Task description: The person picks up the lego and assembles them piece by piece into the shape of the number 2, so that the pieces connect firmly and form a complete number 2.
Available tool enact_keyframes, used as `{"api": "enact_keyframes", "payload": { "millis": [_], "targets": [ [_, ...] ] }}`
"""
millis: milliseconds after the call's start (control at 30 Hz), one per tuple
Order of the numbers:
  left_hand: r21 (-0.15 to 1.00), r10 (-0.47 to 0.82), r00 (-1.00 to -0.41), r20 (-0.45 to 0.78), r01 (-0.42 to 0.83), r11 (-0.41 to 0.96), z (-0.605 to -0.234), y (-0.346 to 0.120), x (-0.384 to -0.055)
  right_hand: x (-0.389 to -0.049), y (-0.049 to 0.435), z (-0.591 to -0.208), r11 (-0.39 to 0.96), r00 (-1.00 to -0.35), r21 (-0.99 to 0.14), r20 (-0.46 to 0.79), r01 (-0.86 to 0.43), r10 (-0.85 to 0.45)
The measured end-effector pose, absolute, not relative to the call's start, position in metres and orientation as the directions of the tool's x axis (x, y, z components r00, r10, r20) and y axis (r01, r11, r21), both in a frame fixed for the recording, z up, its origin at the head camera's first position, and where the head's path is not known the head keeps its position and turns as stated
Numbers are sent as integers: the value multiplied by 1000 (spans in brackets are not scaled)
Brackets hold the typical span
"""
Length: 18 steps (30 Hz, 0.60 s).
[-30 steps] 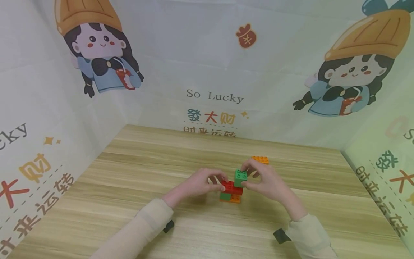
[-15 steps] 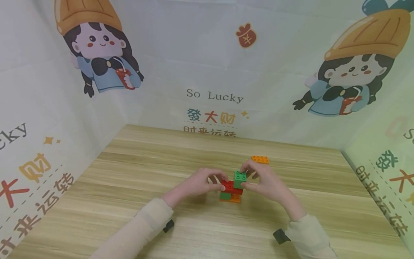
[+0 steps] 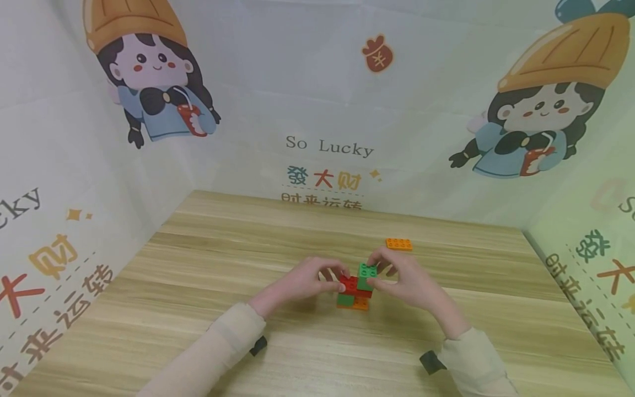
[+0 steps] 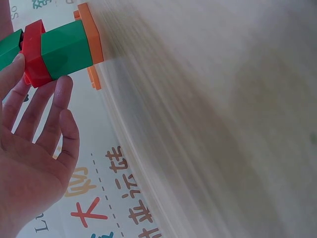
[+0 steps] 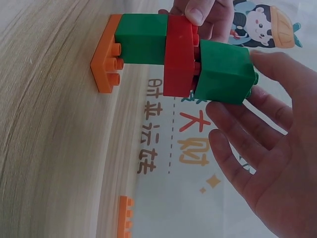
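Thumb and fingers of a person's right hand [image 3: 409, 278], half curled, pinch a green two-by-two block [image 5: 223, 72] over one end of a red brick [image 5: 179, 54]. The left hand [image 3: 317, 278] grips the red brick's other end, its lower fingers loosely spread. Red studs show between brick and block, suggesting a seating step not yet finished; a straight, even push down seems called for, with the left hand bracing the overhanging brick. Beneath it, a second green block [image 5: 142, 38] sits at one end of an orange studded plate [image 5: 105, 54] on the wood-grain table [image 3: 223, 237]. Farther back lies a loose orange plate [image 3: 399, 244], before a printed "So Lucky" backdrop [image 3: 248, 82].
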<state>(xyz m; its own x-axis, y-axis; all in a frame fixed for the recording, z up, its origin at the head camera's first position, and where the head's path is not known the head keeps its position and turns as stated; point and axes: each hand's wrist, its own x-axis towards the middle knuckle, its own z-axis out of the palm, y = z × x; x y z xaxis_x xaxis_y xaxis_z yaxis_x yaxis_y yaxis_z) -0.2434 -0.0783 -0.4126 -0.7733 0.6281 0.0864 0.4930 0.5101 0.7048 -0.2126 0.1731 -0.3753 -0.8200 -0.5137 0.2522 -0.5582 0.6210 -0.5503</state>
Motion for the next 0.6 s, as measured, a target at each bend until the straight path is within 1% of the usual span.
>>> {"api": "enact_keyframes", "payload": {
  "millis": [200,600],
  "targets": [
    [707,632,-770,91,497,503,-411,-79,-243,-212,174,-374,611,-821,-567,244,-553,-517],
    [699,634,-769,84,499,512,-413,-79,-244,-213,176,-374,609,-817,-561,256,-561,-518]
  ]
}}
